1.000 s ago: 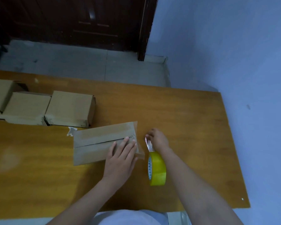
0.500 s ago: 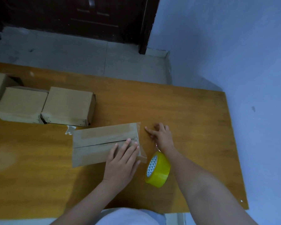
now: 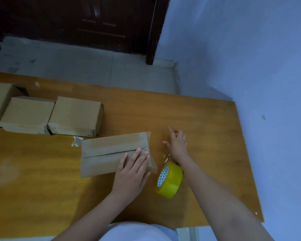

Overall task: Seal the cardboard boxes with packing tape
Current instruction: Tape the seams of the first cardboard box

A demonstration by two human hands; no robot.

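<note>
Nearest you, at five o'clock from the box, the yellow tape roll (image 3: 169, 180) stands on edge beside your right wrist. It looks likely to roll, or its clear loose strip may fold and stick to itself, since your right hand (image 3: 177, 145) hovers with fingers spread, grasping nothing. Your left hand (image 3: 132, 169) lies flat, fingers straight, pressing the cardboard box (image 3: 111, 152) at its three o'clock end; ease off and the seam, still a dark slit, may gape. Its contents are hidden. Farther off at ten o'clock, three boxes (image 3: 76, 115) sit closed on the table (image 3: 207, 127), their contents unseen.
</note>
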